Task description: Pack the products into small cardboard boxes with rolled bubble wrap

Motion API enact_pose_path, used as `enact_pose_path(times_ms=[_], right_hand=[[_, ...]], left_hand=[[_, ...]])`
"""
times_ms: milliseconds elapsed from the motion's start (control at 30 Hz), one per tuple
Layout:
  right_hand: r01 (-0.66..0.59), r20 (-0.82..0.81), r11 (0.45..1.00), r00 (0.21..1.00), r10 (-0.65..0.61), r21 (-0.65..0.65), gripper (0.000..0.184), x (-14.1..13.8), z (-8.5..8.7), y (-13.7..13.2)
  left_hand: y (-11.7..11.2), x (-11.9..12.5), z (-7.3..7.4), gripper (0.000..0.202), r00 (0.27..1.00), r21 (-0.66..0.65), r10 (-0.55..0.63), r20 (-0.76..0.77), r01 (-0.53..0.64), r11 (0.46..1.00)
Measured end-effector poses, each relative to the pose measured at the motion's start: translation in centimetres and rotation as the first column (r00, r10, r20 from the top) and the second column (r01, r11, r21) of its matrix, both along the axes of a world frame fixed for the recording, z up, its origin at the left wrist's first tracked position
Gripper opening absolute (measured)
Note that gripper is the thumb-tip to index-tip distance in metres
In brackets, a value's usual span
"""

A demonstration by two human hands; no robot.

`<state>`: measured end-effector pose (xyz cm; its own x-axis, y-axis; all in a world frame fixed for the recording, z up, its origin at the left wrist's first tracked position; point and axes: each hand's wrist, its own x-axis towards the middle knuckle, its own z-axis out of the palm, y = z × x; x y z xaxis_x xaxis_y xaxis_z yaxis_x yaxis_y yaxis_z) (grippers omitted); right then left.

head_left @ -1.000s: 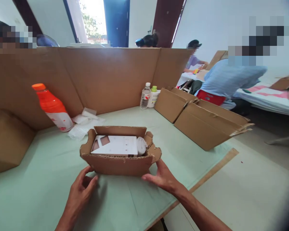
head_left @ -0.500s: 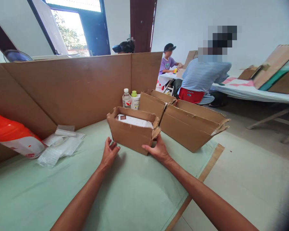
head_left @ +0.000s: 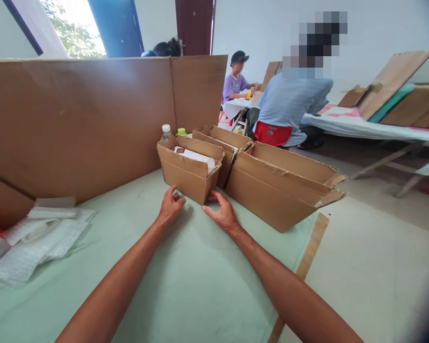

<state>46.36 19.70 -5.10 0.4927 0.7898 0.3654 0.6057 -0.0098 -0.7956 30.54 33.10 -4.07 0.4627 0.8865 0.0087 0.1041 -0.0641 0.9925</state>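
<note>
A small open cardboard box [head_left: 184, 178] with a white packet inside stands on the green table cover [head_left: 186, 281], pushed up against two bigger open cardboard boxes [head_left: 279, 190]. My left hand [head_left: 169, 208] rests at the box's near left bottom edge, fingers curled against it. My right hand [head_left: 221, 213] lies at the near right corner, fingers stretched toward the box and touching its base. Neither hand wraps round the box.
A tall cardboard screen [head_left: 93, 114] walls the back of the table. Bubble wrap [head_left: 35, 243] lies at the left. A water bottle [head_left: 165, 133] and a green-capped bottle stand behind the boxes. Other people sit at tables to the right; bare floor lies right of the table edge.
Both hands have slid the small box away from me across the table until it stands beside the bigger boxes. The view has turned right, so the orange bottle has left the frame.
</note>
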Motion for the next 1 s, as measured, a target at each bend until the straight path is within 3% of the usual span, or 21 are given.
enact_pose_path(times_ms=[133,333,667,833,1000], right_hand=[[-0.013,0.030,0.999,0.999,0.015,-0.052,0.058,-0.2,0.2,-0.2],[0.006,0.106,0.992,0.994,0.008,-0.128,0.042,-0.4,0.2,-0.2],[0.028,0.154,0.988,0.988,-0.005,-0.152,0.035,-0.3,-0.3,0.1],[0.024,0.177,0.987,0.984,0.004,-0.157,0.017,-0.3,0.1,0.0],[-0.033,0.178,0.989,0.982,0.059,-0.145,0.017,-0.2,0.7,0.2]], left_hand=[[0.9,-0.1,0.7,0.084,0.999,0.001,-0.035,-0.008,0.035,0.999],[2.0,-0.2,1.5,0.063,0.989,-0.047,-0.120,-0.091,0.116,0.992],[3.0,1.2,1.2,0.044,0.972,-0.017,-0.164,-0.169,0.163,0.986],[1.7,0.5,0.7,0.041,0.962,0.127,-0.182,-0.202,0.210,0.969],[-2.5,-0.6,0.0,0.035,0.955,0.377,-0.145,-0.258,0.237,0.895]])
